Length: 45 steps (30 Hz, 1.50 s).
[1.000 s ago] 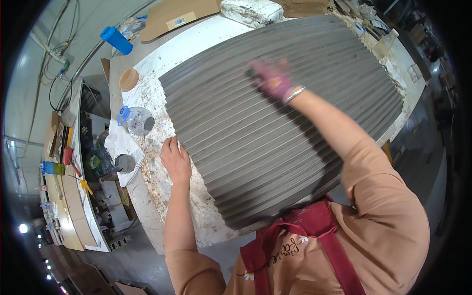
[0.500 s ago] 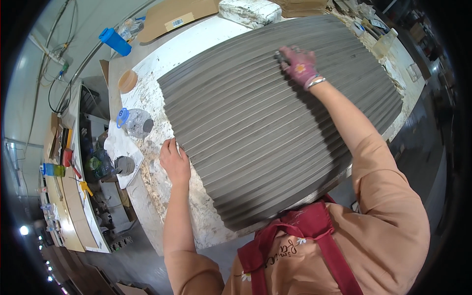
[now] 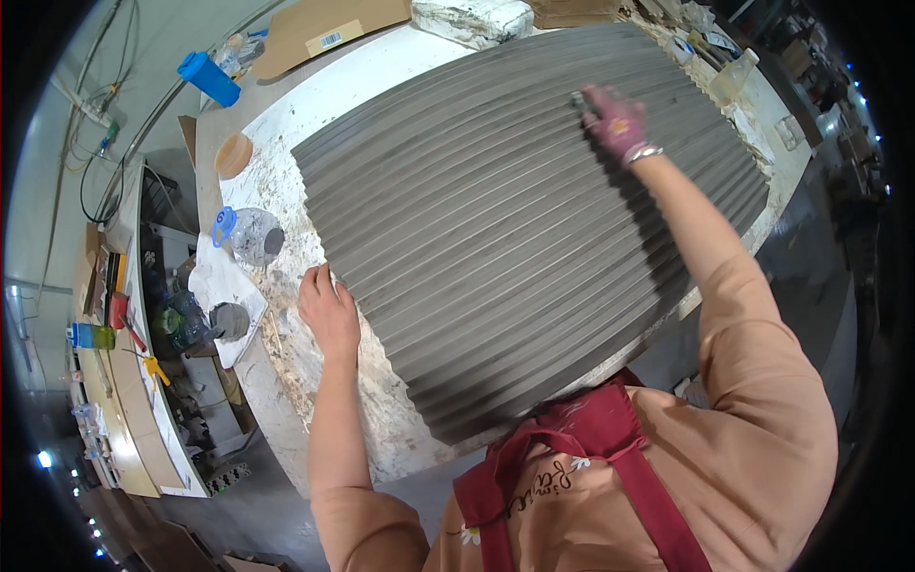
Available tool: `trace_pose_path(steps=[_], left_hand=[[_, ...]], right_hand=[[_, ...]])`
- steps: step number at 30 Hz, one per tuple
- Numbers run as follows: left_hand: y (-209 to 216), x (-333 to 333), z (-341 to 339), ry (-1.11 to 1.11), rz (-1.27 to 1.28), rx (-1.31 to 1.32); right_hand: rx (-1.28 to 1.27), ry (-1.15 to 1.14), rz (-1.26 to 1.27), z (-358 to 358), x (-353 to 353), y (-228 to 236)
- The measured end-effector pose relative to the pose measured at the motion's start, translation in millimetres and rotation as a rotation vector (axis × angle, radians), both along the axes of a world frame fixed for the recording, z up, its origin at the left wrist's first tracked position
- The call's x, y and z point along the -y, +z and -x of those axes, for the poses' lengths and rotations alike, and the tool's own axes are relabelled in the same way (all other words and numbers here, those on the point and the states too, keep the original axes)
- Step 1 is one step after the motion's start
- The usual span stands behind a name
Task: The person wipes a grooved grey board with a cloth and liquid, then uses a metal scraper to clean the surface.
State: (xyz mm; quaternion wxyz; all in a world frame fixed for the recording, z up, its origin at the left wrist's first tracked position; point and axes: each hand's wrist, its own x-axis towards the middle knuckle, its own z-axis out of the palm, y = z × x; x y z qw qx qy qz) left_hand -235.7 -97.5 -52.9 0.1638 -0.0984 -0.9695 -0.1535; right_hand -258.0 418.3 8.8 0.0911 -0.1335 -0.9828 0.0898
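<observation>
A large grey panel with parallel ridges (image 3: 496, 219) covers most of the worktable. My right hand (image 3: 618, 124), in a pink glove with a flower print, is over the upper right part of the panel. Its fingers are bent around something small and dark at their tips, blurred by motion, whose kind I cannot make out. At the panel's left edge rests my bare left hand (image 3: 329, 310), its fingers stretched out and holding nothing. A clear plastic jug with a blue lid (image 3: 253, 236) lies just beyond that hand.
Along the left of the stained table (image 3: 381, 448) are a round tan container (image 3: 233, 155), a blue bottle (image 3: 210, 79) and a white cloth (image 3: 233, 348). A wrapped white block (image 3: 472, 21) and cardboard (image 3: 324, 33) lie at the back. A clear bottle (image 3: 734, 76) is far right.
My right hand has shifted right along the ridges of the panel. My left hand stays at the panel's left edge, and the whole view has shifted slightly.
</observation>
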Motion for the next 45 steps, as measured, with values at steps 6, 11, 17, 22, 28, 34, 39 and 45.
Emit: trace_pose_path(steps=[6, 11, 17, 22, 28, 34, 39, 45], left_hand=[[2.2, 3.9, 0.4, 0.044, 0.006, 0.067], [-0.8, 5.2, 3.5, 0.035, -0.047, 0.038], [-0.7, 7.9, 0.8, 0.058, -0.082, 0.010], [-5.4, 12.2, 0.2, 0.085, -0.018, 0.071], [-3.5, 9.5, -0.4, 0.031, -0.047, 0.016], [-1.7, -1.8, 3.3, 0.008, -0.026, -0.032], [-5.2, 9.2, -1.2, 0.033, 0.026, -0.041], [-6.0, 13.4, 3.4, 0.066, 0.057, -0.039]], right_hand=[[-0.397, 0.534, -0.189, 1.2, 171.0, 6.2], [-0.064, 0.732, 0.551, -2.8, 336.7, -10.7], [-0.511, 0.677, -0.268, 7.5, 214.3, -11.9], [-0.344, 0.811, -0.004, -12.9, 304.0, 13.1], [-0.499, 0.733, -0.161, -4.9, 203.2, -31.7], [0.009, -0.100, -0.256, 0.3, -38.5, 23.4], [-0.143, 0.050, 1.110, -31.7, 10.5, 51.6], [0.169, 0.247, 2.113, -53.8, 57.3, 23.5]])
